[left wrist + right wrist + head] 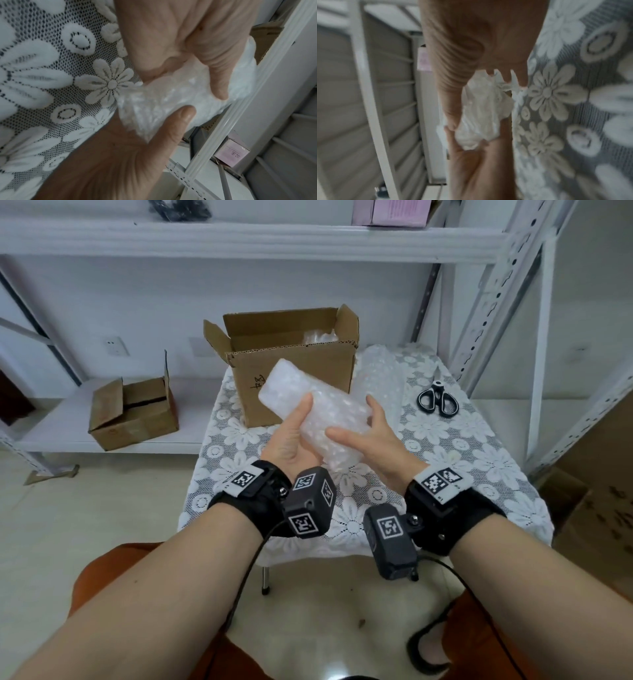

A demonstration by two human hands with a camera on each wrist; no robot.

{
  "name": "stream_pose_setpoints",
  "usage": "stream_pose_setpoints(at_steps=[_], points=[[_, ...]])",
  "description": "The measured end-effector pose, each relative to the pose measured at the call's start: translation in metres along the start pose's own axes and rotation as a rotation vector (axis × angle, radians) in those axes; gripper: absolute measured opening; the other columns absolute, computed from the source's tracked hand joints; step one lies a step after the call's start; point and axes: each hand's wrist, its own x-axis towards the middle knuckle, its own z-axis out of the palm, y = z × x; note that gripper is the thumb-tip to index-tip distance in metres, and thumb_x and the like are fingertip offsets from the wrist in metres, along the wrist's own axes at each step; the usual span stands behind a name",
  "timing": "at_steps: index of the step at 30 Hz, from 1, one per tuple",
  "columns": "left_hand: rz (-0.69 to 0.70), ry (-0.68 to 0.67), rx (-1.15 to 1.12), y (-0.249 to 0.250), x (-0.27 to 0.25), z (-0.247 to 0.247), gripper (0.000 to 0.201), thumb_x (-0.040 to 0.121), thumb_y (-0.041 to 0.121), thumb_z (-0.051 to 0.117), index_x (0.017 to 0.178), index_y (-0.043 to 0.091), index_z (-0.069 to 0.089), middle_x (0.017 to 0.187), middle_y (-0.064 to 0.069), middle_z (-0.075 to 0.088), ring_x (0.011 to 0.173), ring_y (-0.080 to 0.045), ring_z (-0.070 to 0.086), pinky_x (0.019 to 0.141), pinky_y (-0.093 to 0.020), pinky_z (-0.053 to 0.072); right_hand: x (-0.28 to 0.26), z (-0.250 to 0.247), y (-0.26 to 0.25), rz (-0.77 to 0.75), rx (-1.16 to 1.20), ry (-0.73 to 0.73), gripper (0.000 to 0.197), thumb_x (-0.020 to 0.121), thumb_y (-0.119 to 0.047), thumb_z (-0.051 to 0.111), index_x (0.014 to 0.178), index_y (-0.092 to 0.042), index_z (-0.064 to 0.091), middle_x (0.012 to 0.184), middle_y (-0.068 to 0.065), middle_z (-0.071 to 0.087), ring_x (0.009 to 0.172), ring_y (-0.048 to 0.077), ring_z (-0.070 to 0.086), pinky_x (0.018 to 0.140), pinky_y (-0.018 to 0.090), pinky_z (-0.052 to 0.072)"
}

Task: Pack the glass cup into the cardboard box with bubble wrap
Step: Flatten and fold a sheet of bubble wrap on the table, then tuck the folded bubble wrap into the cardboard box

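Note:
A long bundle of bubble wrap [291,386] is held tilted above the table, just in front of the open cardboard box [325,368]. The glass cup does not show through the wrap. My left hand [298,426] grips the bundle's near end from below, thumb lying on top. My right hand [352,419] pinches the same end from the right, thumb on the wrap and fingers along its far side. In the left wrist view the bundle [171,102] sits between both thumbs. The right wrist view is blurred and shows the crumpled wrap [481,115] between the two hands.
More bubble wrap [318,337] lies inside the box, and a loose sheet [380,371] lies on the lace-covered table [462,446] to its right. Black scissors [438,400] rest at the table's right. A second cardboard box [133,412] sits on the low shelf at left.

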Motion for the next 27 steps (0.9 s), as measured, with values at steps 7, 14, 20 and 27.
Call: stream_pose_setpoints(at_steps=[7, 14, 20, 27], points=[[-0.094, 0.049, 0.08, 0.002, 0.01, -0.01, 0.079, 0.076, 0.058, 0.068, 0.134, 0.007, 0.05, 0.129, -0.02, 0.059, 0.117, -0.035, 0.059, 0.092, -0.048, 0.052, 0.005, 0.019, -0.006, -0.049, 0.139, -0.02, 0.123, 0.044, -0.028, 0.094, 0.14, -0.05, 0.02, 0.146, 0.001, 0.036, 0.13, 0.021, 0.044, 0.106, 0.044, 0.042], [0.03, 0.175, 0.289, 0.012, 0.01, -0.018, 0.089, 0.058, 0.064, 0.077, 0.126, 0.01, 0.057, 0.122, -0.013, 0.066, 0.113, -0.029, 0.063, 0.101, -0.044, 0.047, -0.002, 0.029, -0.02, -0.199, 0.112, 0.035, 0.079, 0.066, -0.001, 0.081, 0.128, -0.033, 0.044, 0.121, 0.002, 0.052, 0.109, 0.017, 0.057, 0.081, 0.03, 0.055], [0.362, 0.398, 0.519, 0.038, 0.008, -0.019, 0.085, 0.055, 0.072, 0.074, 0.115, 0.015, 0.057, 0.11, -0.007, 0.068, 0.099, -0.015, 0.063, 0.094, -0.039, 0.05, 0.008, 0.02, -0.035, -0.139, 0.165, -0.023, 0.056, 0.07, 0.005, 0.077, 0.111, -0.026, 0.056, 0.125, 0.01, 0.057, 0.103, 0.033, 0.065, 0.064, 0.037, 0.058], [1.076, 0.682, 1.089, 0.092, 0.013, -0.018, 0.042, 0.092, 0.028, 0.057, 0.128, 0.01, 0.046, 0.127, -0.004, 0.048, 0.116, -0.013, 0.046, 0.102, -0.027, 0.038, 0.023, 0.015, -0.062, -0.083, 0.295, 0.001, 0.08, 0.057, -0.005, 0.087, 0.126, -0.02, 0.05, 0.141, 0.01, 0.047, 0.112, 0.032, 0.061, 0.085, 0.055, 0.053]])
